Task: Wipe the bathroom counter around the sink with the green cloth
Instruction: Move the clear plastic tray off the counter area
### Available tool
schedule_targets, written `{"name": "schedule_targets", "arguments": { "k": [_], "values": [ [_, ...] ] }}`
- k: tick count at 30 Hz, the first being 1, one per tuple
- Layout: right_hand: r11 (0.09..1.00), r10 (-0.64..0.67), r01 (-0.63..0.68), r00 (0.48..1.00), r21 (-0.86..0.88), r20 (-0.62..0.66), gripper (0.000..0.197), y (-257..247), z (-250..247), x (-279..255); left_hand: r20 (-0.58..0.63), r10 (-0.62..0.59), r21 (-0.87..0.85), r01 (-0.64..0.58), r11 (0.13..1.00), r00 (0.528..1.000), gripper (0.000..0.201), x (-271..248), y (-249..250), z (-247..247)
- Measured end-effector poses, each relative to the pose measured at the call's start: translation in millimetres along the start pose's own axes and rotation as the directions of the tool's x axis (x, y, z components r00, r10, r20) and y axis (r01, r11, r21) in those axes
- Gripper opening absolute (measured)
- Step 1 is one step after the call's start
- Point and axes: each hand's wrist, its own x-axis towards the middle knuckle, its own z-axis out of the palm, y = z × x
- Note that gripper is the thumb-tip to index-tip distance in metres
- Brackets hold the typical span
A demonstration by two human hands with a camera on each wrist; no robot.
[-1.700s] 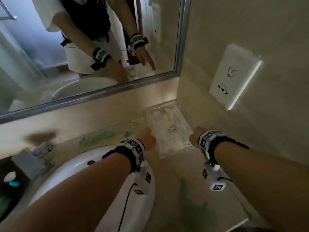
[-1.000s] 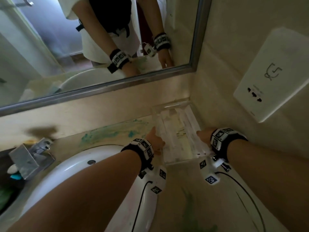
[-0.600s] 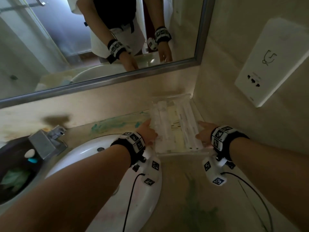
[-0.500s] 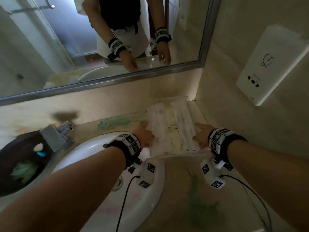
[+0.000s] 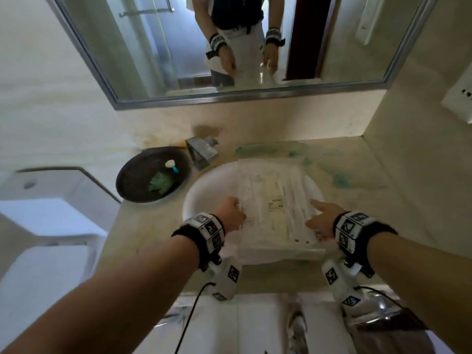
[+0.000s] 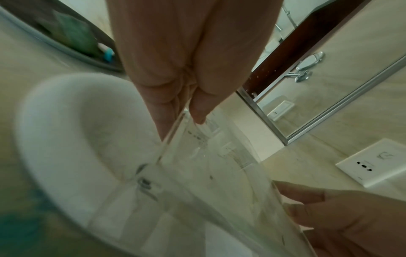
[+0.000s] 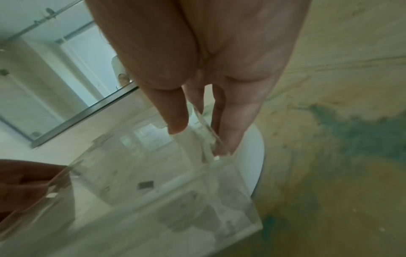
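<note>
Head view: both hands, left hand (image 5: 231,213) and right hand (image 5: 320,219), are gripping a clear tray (image 5: 275,208) over the sink (image 5: 204,198); the green cloth (image 5: 160,183) is lying in the dark bowl (image 5: 132,180) left of the sink.

Left wrist: thumb and fingers (image 6: 197,111) are pinching the tray wall (image 6: 175,127).

Right wrist: fingers (image 7: 178,121) are clamping the opposite wall; the tray's printing is unreadable.

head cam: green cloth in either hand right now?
No. Both the left hand and right hand grip the clear tray over the sink; the green cloth lies in the dark bowl.

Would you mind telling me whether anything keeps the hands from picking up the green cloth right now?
Yes: both the left hand and right hand grip a clear tray over the sink. The cloth lies apart in the dark bowl, left of the faucet.
</note>
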Motion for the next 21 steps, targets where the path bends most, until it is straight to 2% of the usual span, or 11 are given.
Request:
{"name": "schedule_targets", "arguments": {
  "k": [2,7,10,13,16,18,21],
  "values": [
    [1.0,0.006,-0.006,1.0,0.024,0.005,0.075,-3.7,32.8,-22.6,-0.005,-0.023,-0.008,0.023,1.0,1.0,0.04,-21.7,-28.9,-18.2],
    [0.998,-0.043,0.045,0.998,-0.032,0.051,0.076,-29.7,99.4,-64.1,-0.071,-0.034,-0.011,0.033,0.999,0.997,0.038,-56.3,-96.5,-66.0],
    [0.986,-0.088,0.101,0.991,-0.136,0.098,0.072,-48.5,136.4,-83.8,-0.08,-0.047,-0.026,0.045,0.999,0.996,0.038,-74.5,-136.6,-91.3],
    [0.966,-0.123,0.154,0.981,-0.206,0.153,0.076,-63.1,173.4,-91.5,-0.148,-0.052,-0.07,0.042,0.997,0.988,0.03,-88.9,-172.7,-113.4],
    [0.956,-0.138,0.187,0.966,-0.225,0.219,0.08,-77.3,208.1,-100.0,-0.203,-0.079,-0.026,0.076,0.997,0.976,0.027,-99.2,-209.3,-134.3],
    [0.944,-0.157,0.217,0.958,-0.247,0.24,0.081,-86.3,226.9,-103.2,-0.194,-0.098,-0.05,0.09,0.995,0.976,0.017,-100.0,-230.1,-148.3],
    [0.92,-0.194,0.268,0.946,-0.285,0.261,0.077,-100.0,250.7,-103.2,-0.158,-0.08,-0.127,0.06,0.99,0.984,0.025,-97.0,-253.4,-165.5]
  ]
}}
